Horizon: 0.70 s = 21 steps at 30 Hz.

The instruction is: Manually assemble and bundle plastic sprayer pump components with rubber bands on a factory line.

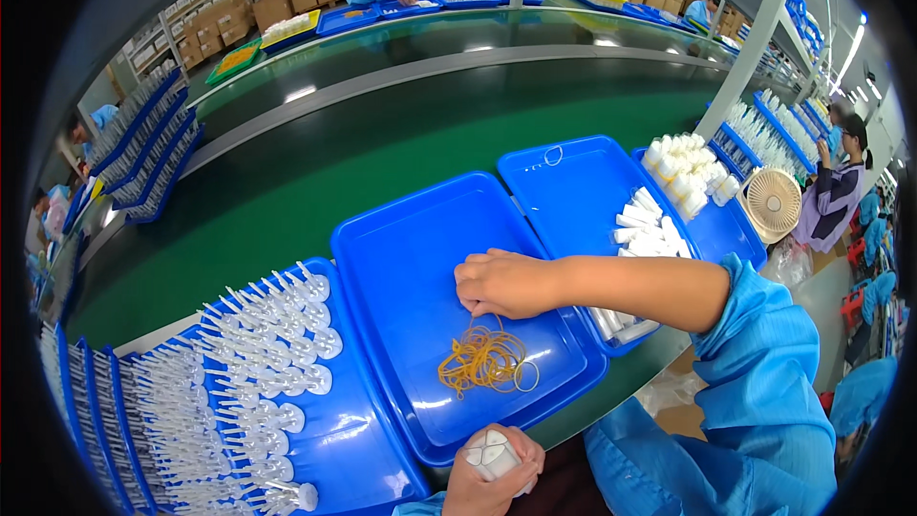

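Observation:
Near the lower edge, my left hand point(516, 463) is wrapped round a bundle of white pieces point(492, 455), whose wedge-like ends face up. My right hand point(511, 284) is over the middle blue tray point(392, 258), its fingertips pinched together and pointing down. A thin yellow strand runs from below those fingertips toward a loose pile of yellow rubber bands point(478, 361) in that tray. One paler ring point(525, 376) lies at the pile's right side. My right forearm crosses above the tray to the right, where white tubes point(650, 229) lie; it hides some of them.
At left, a blue tray point(353, 440) bears rows of clear stemmed parts, beside more stacked trays. White bundles point(686, 172) and a beige fan point(772, 203) stand at right. A green conveyor point(267, 201) runs behind. Other people work across it and at far right; a metal post point(750, 67) rises nearby.

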Available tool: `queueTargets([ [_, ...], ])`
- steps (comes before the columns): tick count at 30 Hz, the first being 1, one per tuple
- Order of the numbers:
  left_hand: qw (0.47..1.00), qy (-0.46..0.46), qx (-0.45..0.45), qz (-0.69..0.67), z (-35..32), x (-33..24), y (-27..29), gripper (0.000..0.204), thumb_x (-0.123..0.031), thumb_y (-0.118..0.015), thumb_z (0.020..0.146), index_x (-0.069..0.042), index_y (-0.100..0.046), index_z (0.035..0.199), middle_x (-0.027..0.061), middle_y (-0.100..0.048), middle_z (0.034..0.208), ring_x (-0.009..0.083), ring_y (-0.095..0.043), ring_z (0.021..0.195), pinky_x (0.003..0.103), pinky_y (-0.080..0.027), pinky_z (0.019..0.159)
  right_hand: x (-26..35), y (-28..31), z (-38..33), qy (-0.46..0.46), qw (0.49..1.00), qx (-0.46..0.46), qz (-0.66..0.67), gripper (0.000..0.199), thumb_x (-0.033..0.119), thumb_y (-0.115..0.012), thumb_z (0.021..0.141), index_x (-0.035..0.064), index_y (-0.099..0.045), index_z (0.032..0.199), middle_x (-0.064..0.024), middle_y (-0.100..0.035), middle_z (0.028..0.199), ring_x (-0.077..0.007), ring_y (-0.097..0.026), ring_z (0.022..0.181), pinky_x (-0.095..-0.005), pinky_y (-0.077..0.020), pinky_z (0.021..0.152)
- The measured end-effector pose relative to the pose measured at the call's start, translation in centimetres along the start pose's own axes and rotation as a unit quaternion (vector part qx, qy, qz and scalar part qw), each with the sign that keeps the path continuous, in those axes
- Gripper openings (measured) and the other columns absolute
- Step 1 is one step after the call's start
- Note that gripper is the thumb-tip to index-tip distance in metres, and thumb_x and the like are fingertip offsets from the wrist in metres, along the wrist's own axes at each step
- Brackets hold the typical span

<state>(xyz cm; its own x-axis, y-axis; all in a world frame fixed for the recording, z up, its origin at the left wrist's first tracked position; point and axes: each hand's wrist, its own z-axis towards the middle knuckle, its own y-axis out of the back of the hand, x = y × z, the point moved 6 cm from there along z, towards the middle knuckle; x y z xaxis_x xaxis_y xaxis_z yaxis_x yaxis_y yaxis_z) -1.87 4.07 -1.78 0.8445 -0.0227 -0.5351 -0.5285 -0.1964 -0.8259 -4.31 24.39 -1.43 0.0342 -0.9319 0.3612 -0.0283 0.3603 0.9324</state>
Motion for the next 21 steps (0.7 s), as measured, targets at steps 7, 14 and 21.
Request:
queueTargets([
  [7,0.994,-0.032,-0.077,0.067,-0.4,-0.8,0.7,0.018,0.005,-0.059,0.077,-0.002,-0.047,0.09,0.0118,-0.052,0.082,0.0193,-0.054,0.061,0.026,-0.045,0.047,3.3,5.4,-2.0,0.067,0.983,-0.168,-0.016,0.009,0.012,-0.058,0.08,0.007,-0.051,0.084,-0.0057,-0.054,0.08,-0.0246,-0.051,0.08,-0.0361,-0.0358,0.07],
  [14,0.974,-0.152,-0.149,0.083,-0.3,-2.6,-0.1,0.021,0.003,-0.06,0.077,-0.004,-0.045,0.091,0.0154,-0.049,0.102,0.0184,-0.052,0.055,0.023,-0.042,0.042,10.0,6.1,-5.3,0.117,0.975,-0.162,0.096,0.007,0.009,-0.057,0.079,0.0068,-0.051,0.082,-0.0057,-0.053,0.082,-0.0239,-0.051,0.081,-0.0349,-0.0373,0.068],
  [21,0.97,-0.027,0.234,-0.057,-1.2,-0.6,-3.4,0.029,-0.007,-0.07,0.074,-0.005,-0.045,0.089,0.0145,-0.049,0.084,0.0211,-0.052,0.051,0.027,-0.045,0.041,10.9,3.9,-8.5,0.07,0.964,-0.174,0.189,0.014,0.012,-0.047,0.088,0.0011,-0.051,0.097,-0.0112,-0.049,0.083,-0.0239,-0.05,0.08,-0.0344,-0.0399,0.07],
])
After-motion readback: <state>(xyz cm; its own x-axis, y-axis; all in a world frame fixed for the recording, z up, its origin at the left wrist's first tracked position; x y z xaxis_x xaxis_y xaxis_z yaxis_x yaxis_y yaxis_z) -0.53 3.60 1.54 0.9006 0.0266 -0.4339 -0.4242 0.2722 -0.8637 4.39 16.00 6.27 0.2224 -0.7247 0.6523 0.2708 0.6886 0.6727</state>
